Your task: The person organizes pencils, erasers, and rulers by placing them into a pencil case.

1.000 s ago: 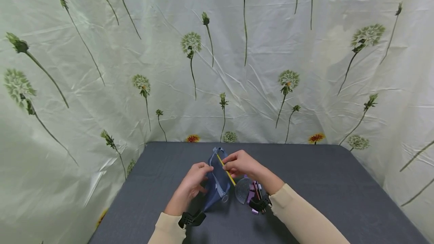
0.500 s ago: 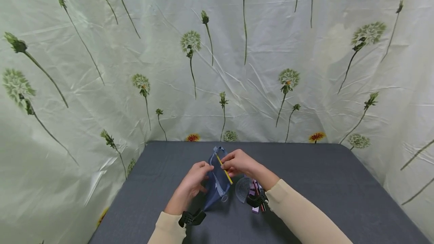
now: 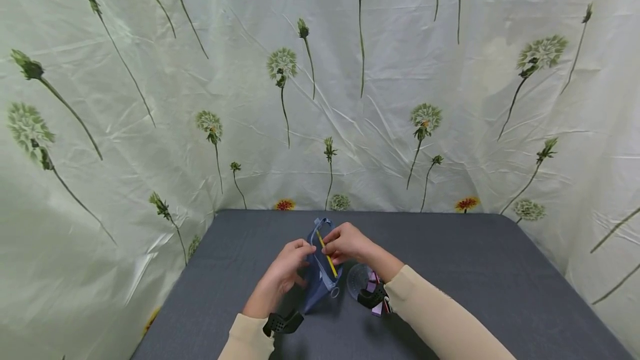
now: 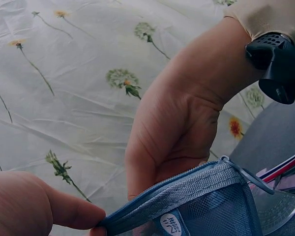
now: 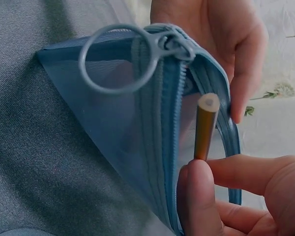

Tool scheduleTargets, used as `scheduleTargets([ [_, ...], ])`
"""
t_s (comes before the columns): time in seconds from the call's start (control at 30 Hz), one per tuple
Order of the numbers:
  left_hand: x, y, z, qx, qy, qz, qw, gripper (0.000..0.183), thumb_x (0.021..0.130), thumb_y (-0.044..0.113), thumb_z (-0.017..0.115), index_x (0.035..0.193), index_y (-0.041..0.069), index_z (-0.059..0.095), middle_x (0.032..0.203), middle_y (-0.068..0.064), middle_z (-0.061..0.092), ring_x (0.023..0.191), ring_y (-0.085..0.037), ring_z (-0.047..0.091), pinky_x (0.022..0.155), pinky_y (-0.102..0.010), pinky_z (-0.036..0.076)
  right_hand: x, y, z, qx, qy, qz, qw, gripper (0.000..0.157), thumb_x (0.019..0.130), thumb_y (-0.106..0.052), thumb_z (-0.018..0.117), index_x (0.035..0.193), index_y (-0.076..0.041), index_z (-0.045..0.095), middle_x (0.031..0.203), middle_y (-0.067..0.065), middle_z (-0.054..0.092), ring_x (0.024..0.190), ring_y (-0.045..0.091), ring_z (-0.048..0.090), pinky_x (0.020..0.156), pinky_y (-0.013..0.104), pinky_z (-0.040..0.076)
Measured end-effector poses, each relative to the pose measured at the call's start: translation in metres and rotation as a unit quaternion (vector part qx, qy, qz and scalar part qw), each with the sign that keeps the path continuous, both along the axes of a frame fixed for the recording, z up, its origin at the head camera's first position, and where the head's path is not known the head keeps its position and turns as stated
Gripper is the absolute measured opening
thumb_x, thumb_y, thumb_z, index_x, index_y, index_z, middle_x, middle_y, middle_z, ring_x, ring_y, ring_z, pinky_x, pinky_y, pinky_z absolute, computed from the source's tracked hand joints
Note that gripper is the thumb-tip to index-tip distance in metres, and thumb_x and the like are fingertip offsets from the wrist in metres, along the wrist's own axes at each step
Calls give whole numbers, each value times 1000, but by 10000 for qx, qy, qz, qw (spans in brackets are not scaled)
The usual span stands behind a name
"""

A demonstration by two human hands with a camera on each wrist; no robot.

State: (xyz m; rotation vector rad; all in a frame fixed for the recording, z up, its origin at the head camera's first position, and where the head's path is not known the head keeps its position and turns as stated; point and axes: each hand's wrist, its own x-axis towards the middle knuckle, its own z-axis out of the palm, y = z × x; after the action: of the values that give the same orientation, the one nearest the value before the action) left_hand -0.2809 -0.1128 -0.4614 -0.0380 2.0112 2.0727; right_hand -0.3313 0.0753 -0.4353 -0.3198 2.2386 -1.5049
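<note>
A blue mesh zip pouch (image 3: 315, 290) stands open-mouthed on the table, a ring pull on its zipper. My left hand (image 3: 289, 264) pinches one side of the pouch's rim between thumb and fingers. In my right hand (image 3: 347, 242), thumb and fingertips pinch a yellow pencil (image 5: 205, 128), which lies slanted along the pouch mouth. Its unsharpened-looking end points toward the ring pull in the right wrist view. How deep the pencil sits in the pouch is hard to tell. The left wrist view shows the right hand (image 4: 172, 132) partly behind the pouch's zipped edge.
Right of the pouch lies a clear protractor (image 3: 356, 279). Beside it are purple pieces (image 3: 376, 310) and striped pencils (image 4: 285, 166), partly hidden under the right wrist. A dark grey table (image 3: 450, 271) carries everything, with a flowered curtain (image 3: 390, 126) behind.
My right hand has moved slightly left and lowered the pencil closer into the pouch mouth. The left hand keeps its hold on the rim.
</note>
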Motion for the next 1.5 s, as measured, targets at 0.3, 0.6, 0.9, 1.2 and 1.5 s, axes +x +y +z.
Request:
scheduleTargets([
  [0.3, 0, -1, -1, 219, 26, -47, 9997, 18, 100, 19, 56, 85, 11, 50, 142, -24, 37, 127, -63, 34, 73, -84, 37, 1, -5, -3, -22, 81, 18, 10000, 35, 87, -1, 74, 120, 8, 66, 88, 16, 70, 63, 17, 68, 60, 33, 59],
  [0.6, 2, -1, 1, 277, 20, 27, 9996, 18, 100, 16, 55, 84, 11, 50, 147, -25, 31, 130, -65, 28, 71, -83, 38, 12, 2, 12, -30, 526, 53, 9986, 40, 86, -4, 75, 124, 6, 65, 91, 17, 70, 73, 27, 71, 63, 38, 60],
  [0.9, 2, -1, -1, 218, 82, 73, 9997, 18, 97, 17, 59, 82, 11, 50, 141, -23, 36, 129, -64, 31, 70, -81, 40, 20, 12, 19, 75, 843, 179, 9963, 39, 88, -8, 74, 125, 3, 66, 87, 11, 71, 72, 23, 69, 64, 38, 59],
  [1.2, 1, 0, -3, -233, 245, 535, 9980, 20, 95, 18, 64, 79, 9, 56, 117, -14, 53, 109, -43, 51, 77, -69, 45, 28, 31, 24, -69, 983, 148, 9950, 36, 90, -12, 73, 124, -2, 67, 94, 15, 71, 81, 35, 70, 70, 48, 59],
  [1.5, 2, 0, -3, -355, 172, 611, 9974, 19, 94, 20, 67, 81, 7, 59, 109, -12, 55, 102, -41, 53, 72, -59, 49, 37, 50, 26, -390, 897, 41, 9952, 40, 91, -15, 73, 129, -3, 64, 97, 17, 71, 86, 40, 70, 70, 44, 59],
])
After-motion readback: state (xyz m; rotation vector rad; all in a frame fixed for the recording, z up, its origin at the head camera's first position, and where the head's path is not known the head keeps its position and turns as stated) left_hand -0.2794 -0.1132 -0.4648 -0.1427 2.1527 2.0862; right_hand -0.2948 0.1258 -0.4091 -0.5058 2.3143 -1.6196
